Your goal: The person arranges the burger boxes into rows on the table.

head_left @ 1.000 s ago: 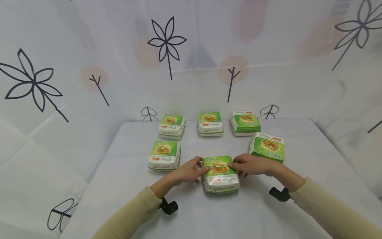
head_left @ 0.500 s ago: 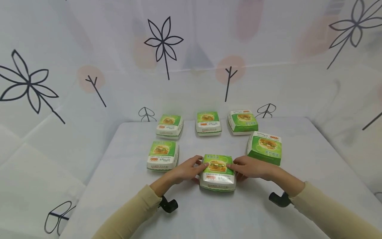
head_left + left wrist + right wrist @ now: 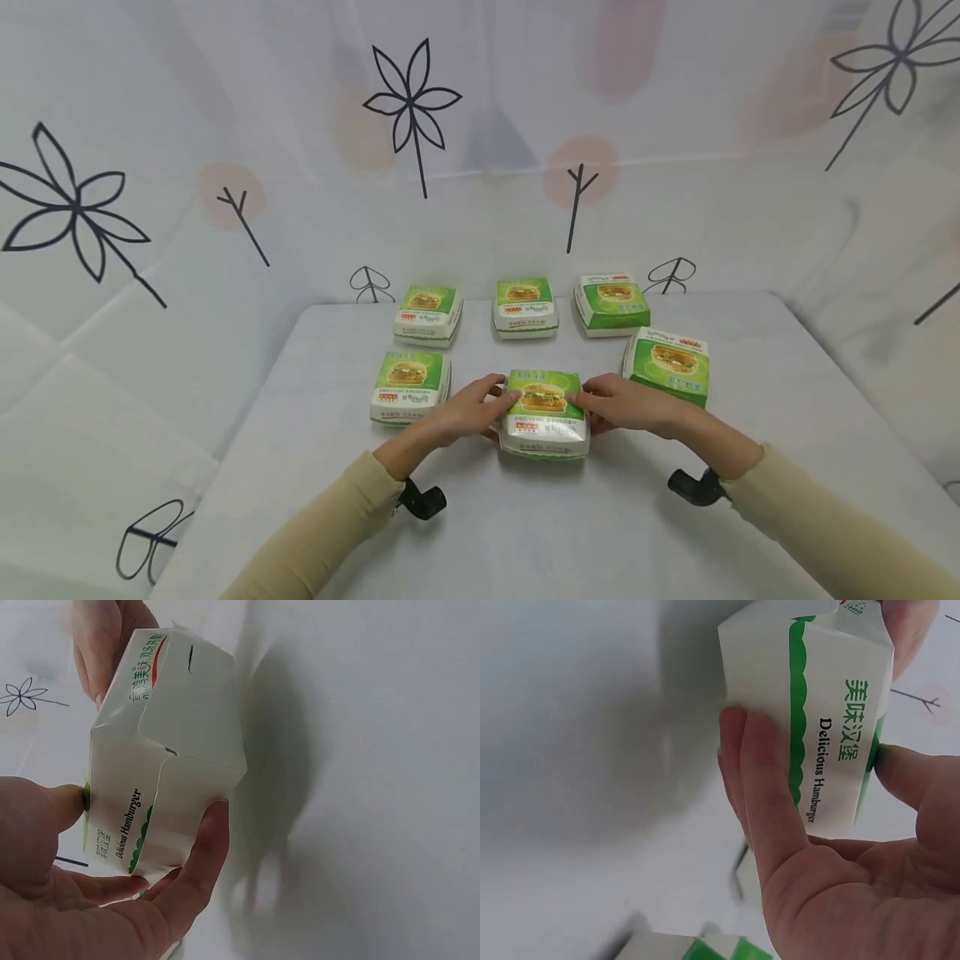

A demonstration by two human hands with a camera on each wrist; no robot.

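A green and white hamburger box [image 3: 544,427] is held between both hands at the middle of the table, its lid facing up. My left hand [image 3: 468,411] grips its left side, with the thumb on the lid edge and fingers against the side and under the lower edge. On the opposite side my right hand [image 3: 633,406] holds it the same way. "Delicious Hamburger" is printed on the side panel in both wrist views. A soft shadow lies apart from the box's base in the right wrist view, so it hangs just above the white cloth.
Three similar boxes form a back row: left [image 3: 427,317], middle [image 3: 525,310] and right [image 3: 613,307]. Another box [image 3: 408,390] sits left of my left hand. A turned box [image 3: 669,363] stands just behind my right hand. Patterned cloth [image 3: 480,208] hangs behind the white table [image 3: 540,533].
Both hands have straightened the slightly turned box and moved it a little up and away from me. The fingers have closed in on its sides. The other boxes stay put.
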